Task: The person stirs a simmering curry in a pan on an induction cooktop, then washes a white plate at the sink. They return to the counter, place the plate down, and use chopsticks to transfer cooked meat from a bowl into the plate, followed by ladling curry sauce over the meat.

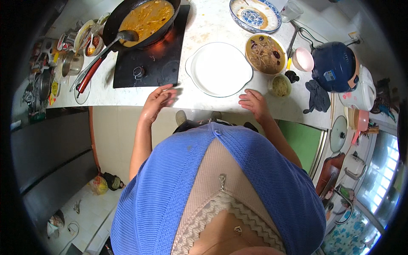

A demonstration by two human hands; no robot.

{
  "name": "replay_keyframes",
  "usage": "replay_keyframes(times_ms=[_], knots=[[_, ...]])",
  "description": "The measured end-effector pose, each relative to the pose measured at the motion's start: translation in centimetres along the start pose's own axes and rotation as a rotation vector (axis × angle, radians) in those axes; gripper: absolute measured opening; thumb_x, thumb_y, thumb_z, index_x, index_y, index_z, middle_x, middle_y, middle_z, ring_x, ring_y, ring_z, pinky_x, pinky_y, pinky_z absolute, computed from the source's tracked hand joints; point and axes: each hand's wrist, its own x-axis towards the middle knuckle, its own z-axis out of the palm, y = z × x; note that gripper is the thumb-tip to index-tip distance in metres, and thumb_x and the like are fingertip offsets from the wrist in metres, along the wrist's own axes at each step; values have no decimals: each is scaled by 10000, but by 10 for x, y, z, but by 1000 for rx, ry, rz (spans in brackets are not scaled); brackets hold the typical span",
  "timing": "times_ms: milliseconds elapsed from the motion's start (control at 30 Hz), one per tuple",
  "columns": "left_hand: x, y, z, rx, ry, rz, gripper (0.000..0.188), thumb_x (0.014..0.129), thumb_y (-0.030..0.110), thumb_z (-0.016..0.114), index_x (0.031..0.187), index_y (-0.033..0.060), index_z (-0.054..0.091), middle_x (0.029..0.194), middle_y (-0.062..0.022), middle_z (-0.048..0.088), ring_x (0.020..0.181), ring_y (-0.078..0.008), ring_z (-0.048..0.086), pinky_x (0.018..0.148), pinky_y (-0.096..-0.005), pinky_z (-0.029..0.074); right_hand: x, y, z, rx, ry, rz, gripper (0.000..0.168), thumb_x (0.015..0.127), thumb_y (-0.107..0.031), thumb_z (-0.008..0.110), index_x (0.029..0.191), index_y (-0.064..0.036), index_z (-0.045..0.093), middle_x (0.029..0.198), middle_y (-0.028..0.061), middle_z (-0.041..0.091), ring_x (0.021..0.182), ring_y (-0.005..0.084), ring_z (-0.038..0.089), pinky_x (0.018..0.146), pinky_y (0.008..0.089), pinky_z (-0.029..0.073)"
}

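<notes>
Both of my hands hold nothing, their fingers apart. My left hand (159, 99) hovers at the counter's front edge, near the corner of a black glass cooktop (149, 70). Opposite it, my right hand (254, 103) is just off the lower right rim of a white two-handled dish (219, 69), whose inside is bare. On the cooktop a black wok (111, 28) holds an orange-brown stew (151, 19). A metal spatula (127, 35) with a red handle leans in it over a glowing red heating zone. Right of the dish stands a bowl of brown soup (267, 54) with dark pieces.
A blue-and-white plate (253, 16) with sauce residue lies behind the soup. Close to my right are a small bowl of chopped greens (280, 86), a pink bowl (302, 59), a dark cloth (317, 96) and a navy rice cooker (333, 67). Seasoning bowls (94, 44) crowd the left side.
</notes>
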Motion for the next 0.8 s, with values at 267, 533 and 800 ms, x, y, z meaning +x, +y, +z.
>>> replay_keyframes(times_ms=[267, 533, 800], knots=[[4, -6, -62, 602, -32, 155, 347, 824, 34, 503, 1171, 47, 499, 1028, -93, 566, 965, -187, 533, 850, -288, 422, -8, 27, 4, 160, 163, 29, 344, 876, -217, 489, 1117, 25, 445, 1012, 184, 573, 823, 254, 602, 716, 330, 499], [4, -3, -91, 666, -80, 111, 345, 832, 34, 497, 1177, 47, 498, 1033, -94, 565, 975, -181, 528, 852, -284, 419, 36, 6, -25, 819, 443, -106, 400, 895, -248, 443, 1128, 77, 434, 1078, 227, 542, 972, 339, 551, 871, 419, 452], [6, 13, -41, 676, -138, 102, 356, 845, 70, 501, 1199, 40, 478, 1052, -95, 561, 964, -166, 526, 835, -271, 415, 60, 16, -87, 1091, 366, -166, 404, 939, -241, 321, 1135, 96, 429, 1138, 230, 518, 1063, 325, 510, 917, 398, 429]])
